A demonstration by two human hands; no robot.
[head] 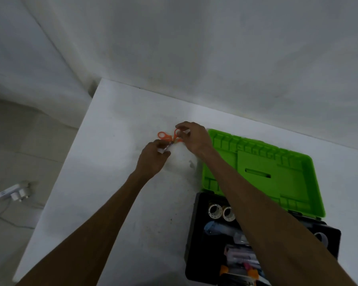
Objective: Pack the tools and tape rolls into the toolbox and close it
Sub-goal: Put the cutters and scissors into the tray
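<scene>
Both hands on the scissors, box to our right

We have the scissors (pixel 167 138) lying on the table (pixel 103 153) just left of the green lid (pixel 277 168), well up from the open toolbox (pixel 192 244). Their long axis runs from the orange loops at far left down toward us, blades hidden under our left hand (pixel 152 159). That hand's fingers curl around the blade end, while our right hand (pixel 194 137) pinches the nearer loop, thumb and forefinger together. Both arms reach forward, the right one crossing over the box, so we judge the right hand better placed to carry them back. Tape rolls (pixel 221 212) already sit inside.
</scene>
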